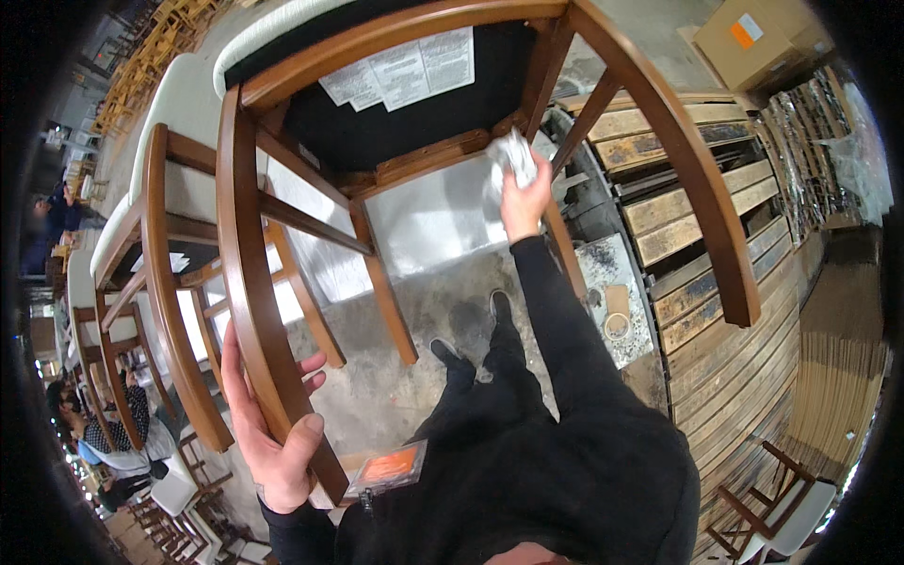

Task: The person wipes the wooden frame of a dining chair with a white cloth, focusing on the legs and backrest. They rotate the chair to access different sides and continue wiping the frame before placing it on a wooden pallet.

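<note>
A brown wooden chair point(402, 52) lies tipped before me, its black underside and white printed labels point(405, 73) facing me and its legs reaching my way. My left hand point(282, 443) is wrapped around the lower part of its left front leg point(247, 282), thumb on the near side, fingertips showing past the far side. My right hand point(525, 200) is closed on a crumpled white cloth point(510, 160), up by the underside of the seat frame near the right legs. Whether the cloth touches the wood, I cannot tell.
More brown chairs with pale seats point(174, 104) stand in a row at the left. Wooden pallets point(673, 207) lie on the right, near a cardboard box point(753, 42) and stacked flat cardboard point(838, 330). A tape roll point(617, 327) rests beside the pallets. People point(118, 424) are at the far left.
</note>
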Tool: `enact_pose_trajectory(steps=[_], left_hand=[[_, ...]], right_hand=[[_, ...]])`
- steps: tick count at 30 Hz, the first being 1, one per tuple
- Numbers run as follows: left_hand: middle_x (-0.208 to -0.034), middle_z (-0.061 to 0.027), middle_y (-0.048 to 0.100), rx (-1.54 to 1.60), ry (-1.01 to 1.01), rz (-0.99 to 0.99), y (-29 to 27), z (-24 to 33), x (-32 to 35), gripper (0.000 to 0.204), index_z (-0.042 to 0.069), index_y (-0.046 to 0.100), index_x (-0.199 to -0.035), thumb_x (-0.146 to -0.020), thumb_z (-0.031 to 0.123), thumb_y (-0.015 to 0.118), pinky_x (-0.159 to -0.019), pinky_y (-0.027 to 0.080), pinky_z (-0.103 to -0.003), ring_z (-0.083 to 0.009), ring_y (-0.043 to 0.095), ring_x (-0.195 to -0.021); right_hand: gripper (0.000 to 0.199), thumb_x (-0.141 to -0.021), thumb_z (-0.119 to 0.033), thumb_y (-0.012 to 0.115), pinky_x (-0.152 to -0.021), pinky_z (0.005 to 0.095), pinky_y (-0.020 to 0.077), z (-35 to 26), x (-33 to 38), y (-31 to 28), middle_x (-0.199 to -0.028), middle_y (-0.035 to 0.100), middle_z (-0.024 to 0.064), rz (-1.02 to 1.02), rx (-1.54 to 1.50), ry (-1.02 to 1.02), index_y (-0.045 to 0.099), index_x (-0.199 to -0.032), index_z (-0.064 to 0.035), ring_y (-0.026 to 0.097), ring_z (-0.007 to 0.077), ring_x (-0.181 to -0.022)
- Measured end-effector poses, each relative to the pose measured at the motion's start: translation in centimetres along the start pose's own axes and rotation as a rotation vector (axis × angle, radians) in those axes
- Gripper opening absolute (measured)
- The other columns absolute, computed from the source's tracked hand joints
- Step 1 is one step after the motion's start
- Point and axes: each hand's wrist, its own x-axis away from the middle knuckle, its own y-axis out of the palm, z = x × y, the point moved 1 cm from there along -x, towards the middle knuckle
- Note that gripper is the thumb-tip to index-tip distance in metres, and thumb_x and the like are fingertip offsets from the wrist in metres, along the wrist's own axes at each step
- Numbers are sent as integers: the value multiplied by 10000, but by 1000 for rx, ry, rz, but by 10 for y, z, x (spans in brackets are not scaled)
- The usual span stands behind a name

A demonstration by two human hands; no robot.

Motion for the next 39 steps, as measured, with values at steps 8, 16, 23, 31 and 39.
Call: enact_pose_trajectory(steps=[8,16,23,31,39], left_hand=[[-1392,-212,477,12,-46,65,5,1,-4,1114,72,169,-1583,-631,222,729,-957,543,-428,-329,656,-1087],[-1402,-240,460,20,-52,92,11,-1,-4,1138,72,160,-1588,-623,221,745,-914,566,-429,-334,653,-1077],[-1459,-237,434,-92,0,-12,11,2,-5,1166,90,152,-1600,-689,331,838,-897,573,-438,-320,644,-1097],[-1452,-232,423,-73,-8,2,4,-3,-5,1176,81,141,-1597,-689,363,832,-902,565,-421,-316,642,-1098],[-1371,-203,473,12,-33,47,4,-6,-13,1181,44,147,-1589,-652,343,801,-862,571,-409,-295,668,-1001]], right_hand=[[635,-693,-126,785,-971,526,405,1,1,107,-1191,582,176,-165,760,-202,540,-1276,-66,529,375,-1149],[480,-710,-95,668,-1014,512,391,-19,76,175,-1173,627,177,-732,501,-478,644,-1187,-54,524,387,-1172],[510,-778,-155,713,-995,408,489,-77,71,204,-1269,627,188,-687,-158,-193,619,-1274,-87,583,358,-1181],[300,-891,-147,522,-1027,473,450,-19,66,154,-1242,635,75,-986,536,-637,694,-1136,-148,548,338,-1204],[444,-770,-36,614,-897,485,479,-9,-73,44,-1146,637,141,-171,824,-594,646,-1209,-98,576,368,-1043]])
